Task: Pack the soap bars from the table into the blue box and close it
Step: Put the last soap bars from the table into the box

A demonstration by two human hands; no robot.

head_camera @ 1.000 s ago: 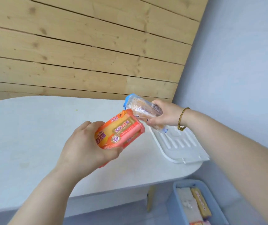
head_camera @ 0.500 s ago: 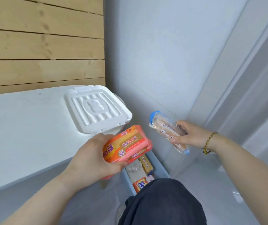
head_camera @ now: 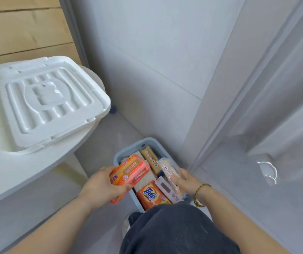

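Note:
The blue box [head_camera: 148, 141] stands open on the floor below the table's right end. Inside lie an orange Tide bar [head_camera: 150, 195], a tan bar [head_camera: 149, 160] and a white bar [head_camera: 167, 189]. My left hand [head_camera: 102, 184] grips an orange-pink wrapped soap bar [head_camera: 128, 176] over the box's left side. My right hand [head_camera: 186, 182] holds a clear-wrapped soap bar [head_camera: 169, 173] over the box's right side. The box's white lid [head_camera: 42, 101] lies on the white table [head_camera: 9, 171], overhanging its right edge.
A grey tiled wall rises behind the box, with a grey door frame to the right. My dark-clothed knee [head_camera: 174, 228] hides the box's near end. Wooden planks back the table at the upper left.
The view swung from the table down to the floor. Both hands came down with their soap bars, from table height to just above the open box.

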